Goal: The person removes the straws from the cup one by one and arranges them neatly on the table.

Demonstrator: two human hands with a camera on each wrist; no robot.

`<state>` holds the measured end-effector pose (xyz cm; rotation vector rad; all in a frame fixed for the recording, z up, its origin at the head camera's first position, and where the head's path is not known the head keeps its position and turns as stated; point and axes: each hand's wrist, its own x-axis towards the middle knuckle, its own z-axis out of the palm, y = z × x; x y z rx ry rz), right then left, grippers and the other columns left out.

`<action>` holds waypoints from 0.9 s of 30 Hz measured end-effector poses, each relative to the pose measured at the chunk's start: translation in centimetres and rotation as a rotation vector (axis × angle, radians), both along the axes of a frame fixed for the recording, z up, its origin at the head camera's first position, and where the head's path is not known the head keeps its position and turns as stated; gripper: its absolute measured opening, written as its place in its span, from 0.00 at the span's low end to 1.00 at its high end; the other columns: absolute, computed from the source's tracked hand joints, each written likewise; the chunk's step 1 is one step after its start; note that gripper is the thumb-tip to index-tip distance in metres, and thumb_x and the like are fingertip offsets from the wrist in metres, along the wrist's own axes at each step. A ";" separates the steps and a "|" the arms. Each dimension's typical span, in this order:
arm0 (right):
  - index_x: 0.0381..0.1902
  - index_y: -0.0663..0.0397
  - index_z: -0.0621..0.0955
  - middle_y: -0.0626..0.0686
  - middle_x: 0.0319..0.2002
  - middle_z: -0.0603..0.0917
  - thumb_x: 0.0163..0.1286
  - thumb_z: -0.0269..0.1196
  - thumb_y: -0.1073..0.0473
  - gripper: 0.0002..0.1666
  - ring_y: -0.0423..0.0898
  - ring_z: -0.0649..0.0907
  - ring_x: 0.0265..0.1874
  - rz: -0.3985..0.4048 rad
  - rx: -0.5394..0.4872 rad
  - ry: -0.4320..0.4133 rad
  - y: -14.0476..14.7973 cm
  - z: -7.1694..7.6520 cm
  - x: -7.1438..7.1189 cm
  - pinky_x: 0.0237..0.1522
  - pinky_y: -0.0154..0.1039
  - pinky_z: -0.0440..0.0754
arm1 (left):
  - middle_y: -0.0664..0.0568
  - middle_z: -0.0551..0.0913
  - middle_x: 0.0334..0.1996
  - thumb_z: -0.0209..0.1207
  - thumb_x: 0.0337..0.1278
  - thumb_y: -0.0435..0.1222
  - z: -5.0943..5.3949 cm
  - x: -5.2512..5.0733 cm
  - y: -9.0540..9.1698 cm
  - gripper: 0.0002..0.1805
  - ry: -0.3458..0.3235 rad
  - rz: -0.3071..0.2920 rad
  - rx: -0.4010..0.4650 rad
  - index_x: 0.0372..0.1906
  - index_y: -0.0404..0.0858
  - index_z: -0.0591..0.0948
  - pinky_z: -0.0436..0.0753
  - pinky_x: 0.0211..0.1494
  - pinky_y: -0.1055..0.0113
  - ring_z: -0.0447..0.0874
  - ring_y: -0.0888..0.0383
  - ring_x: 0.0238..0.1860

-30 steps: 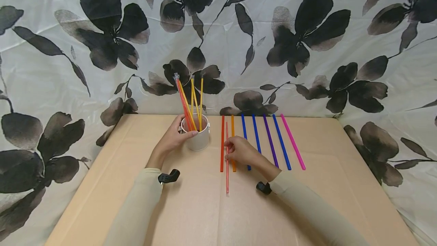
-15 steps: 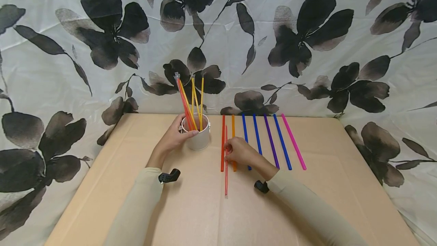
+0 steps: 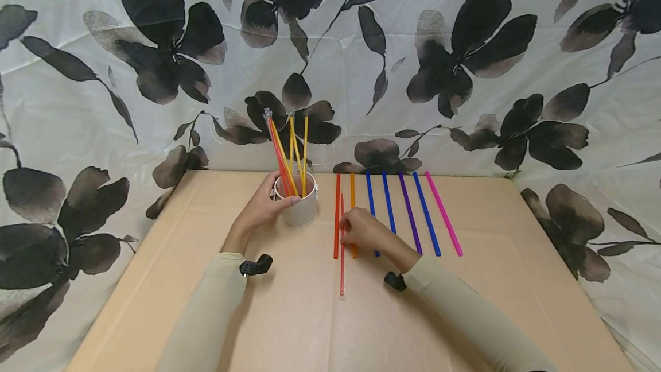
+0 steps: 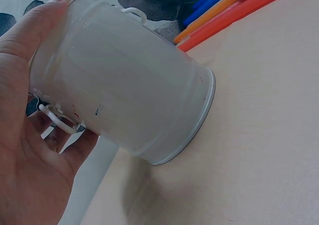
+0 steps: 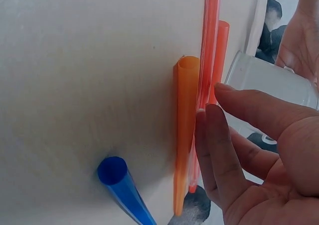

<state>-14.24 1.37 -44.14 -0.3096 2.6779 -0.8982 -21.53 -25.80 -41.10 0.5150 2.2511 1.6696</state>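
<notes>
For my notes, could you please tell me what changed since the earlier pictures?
The thin red straw in the right hand slid slightly downward in the head view. Nothing was newly gripped or released; the left hand still holds the bucket. The thick straws stayed.

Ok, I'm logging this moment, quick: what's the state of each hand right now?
Left hand: holding the pail.
Right hand: pinching the thin red straw.
</notes>
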 end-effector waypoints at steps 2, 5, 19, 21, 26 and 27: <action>0.40 0.59 0.87 0.50 0.32 0.79 0.59 0.76 0.63 0.13 0.46 0.77 0.33 0.005 0.002 -0.001 0.0 0.1 0.0 0.30 0.33 0.80 | 0.43 0.60 0.76 0.70 0.60 0.39 0.0 0.0 0.0 0.44 0.003 -0.001 0.002 0.76 0.41 0.60 0.52 0.80 0.40 0.51 0.44 0.80; 0.41 0.60 0.87 0.50 0.32 0.80 0.59 0.76 0.64 0.13 0.46 0.77 0.32 0.013 -0.003 -0.004 0.0 0.1 0.1 0.31 0.33 0.80 | 0.43 0.60 0.76 0.70 0.60 0.38 0.0 0.0 0.0 0.43 0.003 -0.003 0.013 0.76 0.41 0.60 0.52 0.80 0.41 0.51 0.44 0.79; 0.38 0.59 0.88 0.50 0.29 0.81 0.63 0.74 0.62 0.07 0.46 0.79 0.27 -0.015 0.001 -0.038 -0.4 0.3 0.3 0.27 0.33 0.80 | 0.42 0.60 0.75 0.70 0.59 0.38 -0.1 0.0 -0.2 0.43 0.011 -0.013 0.015 0.75 0.40 0.60 0.52 0.80 0.41 0.51 0.44 0.79; 0.38 0.59 0.87 0.50 0.29 0.81 0.63 0.74 0.62 0.07 0.46 0.78 0.27 -0.017 -0.001 -0.034 -0.4 0.4 0.3 0.28 0.33 0.80 | 0.42 0.60 0.75 0.70 0.59 0.37 -0.2 -0.1 -0.3 0.44 0.015 -0.017 0.014 0.76 0.39 0.60 0.52 0.80 0.41 0.52 0.44 0.79; 0.41 0.58 0.86 0.50 0.31 0.80 0.62 0.73 0.65 0.10 0.46 0.78 0.31 -0.026 -0.044 -0.022 -0.4 0.8 0.4 0.31 0.34 0.80 | 0.44 0.60 0.76 0.70 0.59 0.38 -2.0 -1.1 -0.7 0.44 0.022 -0.018 0.010 0.76 0.43 0.59 0.52 0.80 0.41 0.52 0.45 0.79; 0.42 0.59 0.86 0.51 0.32 0.81 0.62 0.73 0.66 0.11 0.47 0.78 0.32 -0.032 -0.065 -0.023 -0.4 0.9 0.4 0.32 0.35 0.81 | 0.45 0.60 0.76 0.70 0.59 0.39 -2.4 -1.3 -0.8 0.44 0.026 -0.016 0.004 0.77 0.45 0.59 0.52 0.80 0.41 0.51 0.45 0.80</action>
